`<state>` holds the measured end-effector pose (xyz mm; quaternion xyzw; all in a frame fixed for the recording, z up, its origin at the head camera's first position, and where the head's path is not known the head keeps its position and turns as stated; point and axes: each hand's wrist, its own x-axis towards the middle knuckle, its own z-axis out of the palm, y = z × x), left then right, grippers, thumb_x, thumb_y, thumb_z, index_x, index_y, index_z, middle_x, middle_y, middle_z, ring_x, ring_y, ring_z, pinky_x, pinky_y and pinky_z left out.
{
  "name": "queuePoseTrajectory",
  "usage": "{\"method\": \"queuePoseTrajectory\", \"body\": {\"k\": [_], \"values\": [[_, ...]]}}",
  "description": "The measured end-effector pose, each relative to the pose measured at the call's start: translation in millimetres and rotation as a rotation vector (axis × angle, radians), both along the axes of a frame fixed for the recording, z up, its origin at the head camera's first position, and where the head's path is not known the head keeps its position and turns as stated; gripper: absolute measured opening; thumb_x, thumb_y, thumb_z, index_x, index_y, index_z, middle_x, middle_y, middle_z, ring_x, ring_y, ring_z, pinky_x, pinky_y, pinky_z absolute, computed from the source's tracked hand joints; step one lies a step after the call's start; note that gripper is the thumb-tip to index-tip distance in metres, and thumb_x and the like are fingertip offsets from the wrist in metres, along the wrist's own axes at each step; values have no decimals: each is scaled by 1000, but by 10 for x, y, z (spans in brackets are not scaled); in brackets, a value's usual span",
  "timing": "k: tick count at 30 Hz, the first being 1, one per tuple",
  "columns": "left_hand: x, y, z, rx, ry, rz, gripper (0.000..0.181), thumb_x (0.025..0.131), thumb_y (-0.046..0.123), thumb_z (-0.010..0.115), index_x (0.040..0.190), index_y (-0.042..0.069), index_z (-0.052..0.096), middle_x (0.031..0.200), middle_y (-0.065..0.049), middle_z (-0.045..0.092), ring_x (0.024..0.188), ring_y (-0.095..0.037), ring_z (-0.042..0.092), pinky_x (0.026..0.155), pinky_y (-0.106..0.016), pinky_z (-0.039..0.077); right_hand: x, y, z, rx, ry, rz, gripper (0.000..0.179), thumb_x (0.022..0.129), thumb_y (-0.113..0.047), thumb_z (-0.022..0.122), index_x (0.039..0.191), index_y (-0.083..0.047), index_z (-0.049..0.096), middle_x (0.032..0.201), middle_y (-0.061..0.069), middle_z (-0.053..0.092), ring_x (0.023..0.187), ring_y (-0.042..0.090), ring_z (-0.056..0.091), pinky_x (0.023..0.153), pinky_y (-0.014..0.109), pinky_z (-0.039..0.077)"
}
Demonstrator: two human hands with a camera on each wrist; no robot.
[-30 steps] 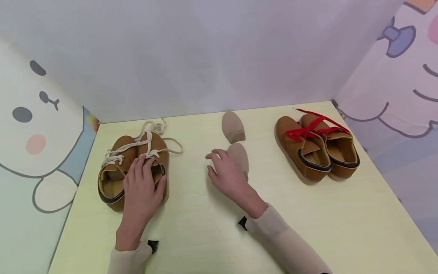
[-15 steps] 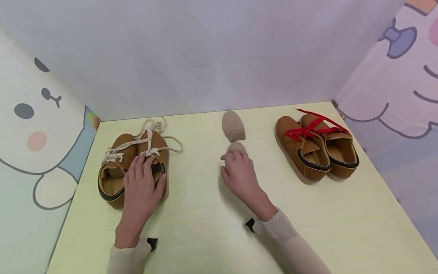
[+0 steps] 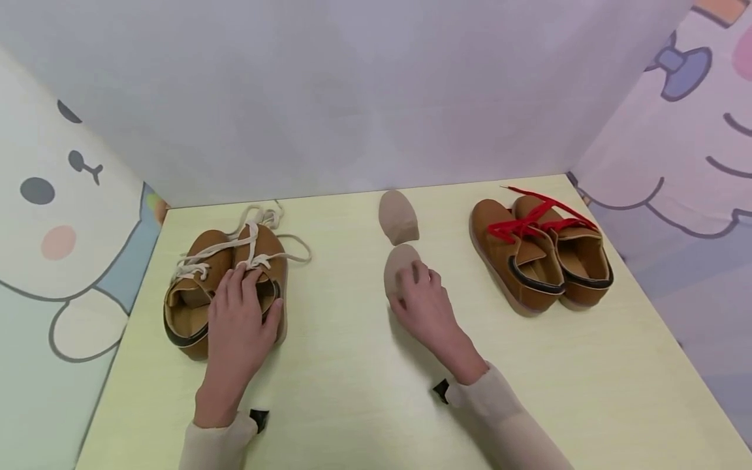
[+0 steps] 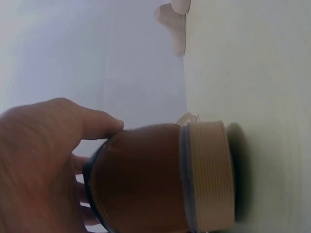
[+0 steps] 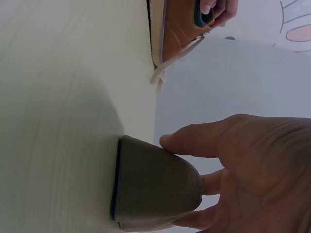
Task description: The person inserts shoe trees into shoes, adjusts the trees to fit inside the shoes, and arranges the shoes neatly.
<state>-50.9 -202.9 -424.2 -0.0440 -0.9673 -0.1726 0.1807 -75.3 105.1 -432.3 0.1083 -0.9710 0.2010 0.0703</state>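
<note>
In the head view, a pair of brown lace-up shoes with white laces sits at the left. My left hand [image 3: 239, 316] lies over the opening of the right shoe [image 3: 264, 251] of that pair, thumb along its outer side and fingertips near the tongue. The left wrist view shows its brown heel [image 4: 146, 179] between thumb and fingers. My right hand [image 3: 427, 307] holds the nearer beige shoe insert [image 3: 401, 267]. In the right wrist view, thumb and fingers sit around the rounded end of this insert [image 5: 155, 182]. A second, similar insert [image 3: 397, 215] lies just beyond it.
Another pair of brown shoes [image 3: 508, 254] with red laces [image 3: 543, 219] stands at the right of the pale table [image 3: 346, 391]. A grey-lilac wall [image 3: 352, 98] rises behind the table. Cartoon-printed panels [image 3: 53, 183] flank both sides.
My right hand has moved right and onto the nearer insert, which has shifted slightly left. The left hand has stayed on the shoe.
</note>
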Motion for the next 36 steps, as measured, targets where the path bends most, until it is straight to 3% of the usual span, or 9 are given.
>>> {"method": "queuePoseTrajectory", "body": {"k": [6, 11, 15, 21, 25, 29, 33, 36], "values": [[17, 130, 91, -10, 12, 67, 51, 96, 17, 69, 139, -4, 50, 151, -31, 46, 140, -54, 41, 101, -76, 40, 3, 54, -21, -36, -133, -20, 43, 94, -18, 71, 132, -5, 55, 151, 33, 44, 117, 62, 57, 84, 66, 56], [-17, 244, 122, -59, 52, 36, 44, 94, 13, 71, 133, -3, 56, 149, -31, 49, 141, -54, 42, 105, -73, 38, 4, 120, -13, -66, -194, -49, 48, 94, -18, 71, 138, -9, 54, 156, 28, 40, 124, 59, 54, 81, 65, 57], [-63, 352, 133, -96, 63, -26, 37, 94, 13, 70, 126, -1, 60, 148, -29, 50, 141, -52, 42, 110, -70, 35, 19, 203, -7, -101, -170, -58, 51, 88, -14, 69, 138, -10, 56, 156, 25, 42, 126, 54, 55, 78, 60, 57], [-144, 590, 166, -132, 17, -140, 34, 98, 17, 68, 128, 4, 62, 150, -25, 50, 142, -48, 43, 113, -68, 36, 69, 369, -2, -167, -67, -67, 52, 81, -11, 63, 133, -14, 61, 147, 20, 47, 110, 43, 62, 72, 49, 54], [-190, 781, 193, -144, -21, -203, 33, 99, 18, 67, 130, 7, 63, 151, -23, 52, 143, -46, 44, 114, -67, 37, 99, 485, 42, -173, 18, -75, 48, 80, -11, 61, 128, -16, 65, 141, 20, 49, 99, 37, 64, 69, 45, 52], [-248, 960, 213, -170, -50, -254, 32, 100, 19, 65, 131, 10, 64, 150, -20, 54, 142, -44, 47, 114, -64, 38, 133, 618, 120, -177, 44, -92, 44, 83, -11, 58, 127, -15, 66, 139, 19, 50, 92, 32, 62, 68, 41, 49], [-315, 1135, 240, -171, -79, -300, 31, 101, 20, 64, 130, 11, 64, 150, -18, 55, 142, -42, 47, 113, -63, 39, 179, 768, 185, -200, 29, -129, 41, 89, -11, 53, 128, -15, 65, 141, 18, 48, 97, 33, 62, 71, 42, 50], [-369, 1271, 238, -171, -92, -330, 29, 101, 20, 64, 130, 12, 64, 150, -16, 55, 142, -40, 48, 113, -60, 40, 229, 877, 232, -229, 14, -164, 40, 92, -11, 51, 129, -17, 64, 145, 16, 45, 108, 37, 62, 79, 50, 54]]}}
